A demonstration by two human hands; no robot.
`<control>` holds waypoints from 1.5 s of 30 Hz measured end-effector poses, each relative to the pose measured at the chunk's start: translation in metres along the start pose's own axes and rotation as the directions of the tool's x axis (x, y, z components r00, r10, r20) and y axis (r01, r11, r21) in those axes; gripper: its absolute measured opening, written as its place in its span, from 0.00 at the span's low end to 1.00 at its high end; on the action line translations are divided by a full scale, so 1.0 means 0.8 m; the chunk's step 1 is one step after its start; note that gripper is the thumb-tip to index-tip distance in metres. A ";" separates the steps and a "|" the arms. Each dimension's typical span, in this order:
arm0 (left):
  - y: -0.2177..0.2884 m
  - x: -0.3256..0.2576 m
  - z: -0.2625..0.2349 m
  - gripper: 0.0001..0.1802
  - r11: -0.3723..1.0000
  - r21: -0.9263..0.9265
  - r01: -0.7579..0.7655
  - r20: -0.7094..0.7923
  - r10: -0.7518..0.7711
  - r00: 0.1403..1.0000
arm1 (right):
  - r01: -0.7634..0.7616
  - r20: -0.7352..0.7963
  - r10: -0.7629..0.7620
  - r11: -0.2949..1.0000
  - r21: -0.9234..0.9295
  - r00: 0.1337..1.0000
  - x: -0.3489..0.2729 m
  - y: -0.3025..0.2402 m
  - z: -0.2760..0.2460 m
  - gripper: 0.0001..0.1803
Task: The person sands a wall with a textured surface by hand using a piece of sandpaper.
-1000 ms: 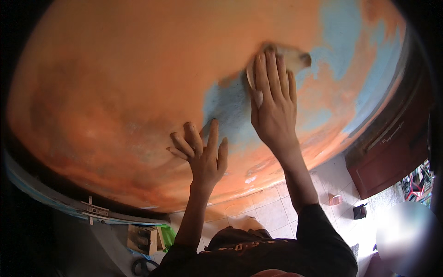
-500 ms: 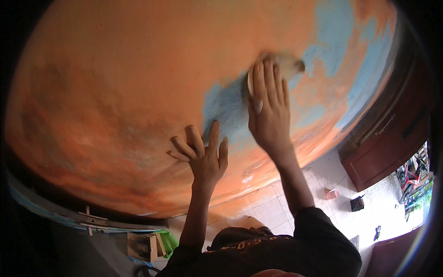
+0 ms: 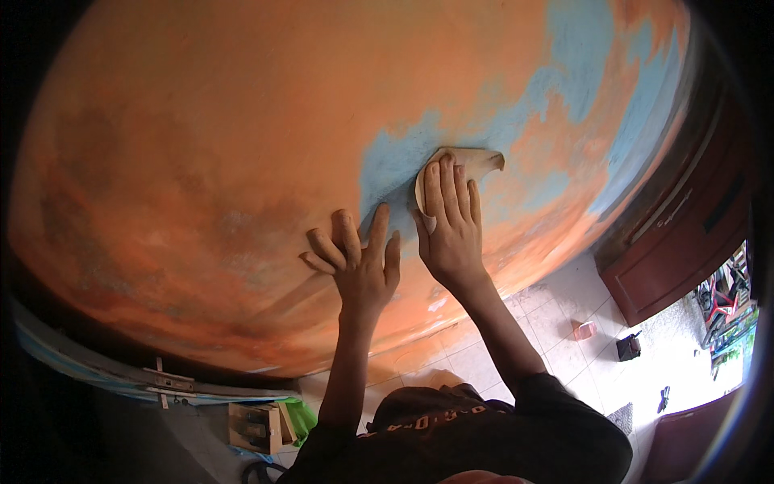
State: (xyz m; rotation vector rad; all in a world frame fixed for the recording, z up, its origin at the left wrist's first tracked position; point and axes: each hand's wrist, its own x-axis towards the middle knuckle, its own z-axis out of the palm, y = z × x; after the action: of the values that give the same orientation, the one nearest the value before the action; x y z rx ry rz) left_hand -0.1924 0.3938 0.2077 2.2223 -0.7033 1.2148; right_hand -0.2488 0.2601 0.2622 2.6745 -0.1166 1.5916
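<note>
Orange paint covers the wall (image 3: 242, 105) in front of me, with blue patches (image 3: 399, 157) showing through and dark, worn stains at the left. Under the fingers of my right hand (image 3: 453, 242) a beige sheet of sandpaper (image 3: 477, 158) lies pressed on the wall, over the edge between blue and orange. Its far right corner curls up, and its left edge bends round by my thumb. The sheet's underside is hidden. My left hand (image 3: 361, 270) rests on the wall to the left and lower, fingers spread, holding nothing.
A reddish-brown door (image 3: 669, 274) stands at the right beside a bright opening. On the tiled floor (image 3: 524, 323) are a pink container (image 3: 584, 330) and a dark box (image 3: 628, 347). At lower left are a wooden box (image 3: 254, 427), a green bag (image 3: 301, 419) and a door latch (image 3: 168, 385).
My right hand has slid down and a little left with the sandpaper, baring more of the blue patch above it. The left hand stays almost in place.
</note>
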 end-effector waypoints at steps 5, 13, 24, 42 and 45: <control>-0.007 -0.011 0.003 0.19 0.998 0.055 -0.034 0.002 0.034 0.999 | 0.061 -0.151 -0.057 0.998 0.024 0.987 0.092 0.014 -0.036 0.30; -0.018 -0.021 0.000 0.18 0.999 -0.036 -0.003 -0.100 -0.001 0.995 | 0.104 0.019 -0.104 0.995 -0.001 0.994 0.022 -0.008 -0.005 0.32; -0.023 -0.048 0.021 0.30 0.979 -0.104 0.175 -0.025 -0.179 0.984 | 0.141 0.058 -0.141 0.990 0.014 0.988 -0.047 -0.013 0.043 0.33; -0.049 -0.065 0.008 0.29 0.938 -0.235 0.255 0.100 -0.238 0.966 | 0.110 -0.059 -0.106 0.992 0.064 0.993 0.034 -0.092 0.020 0.35; -0.048 -0.063 0.004 0.30 0.920 -0.290 0.265 0.096 -0.247 0.964 | 0.078 0.027 -0.080 0.996 0.053 0.996 -0.011 -0.091 0.039 0.35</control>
State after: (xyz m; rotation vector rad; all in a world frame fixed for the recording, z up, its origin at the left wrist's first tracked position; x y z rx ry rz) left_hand -0.1887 0.4299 0.1554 2.0245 -0.5549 0.8549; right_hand -0.2196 0.3309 0.2407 2.7048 0.0298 1.5547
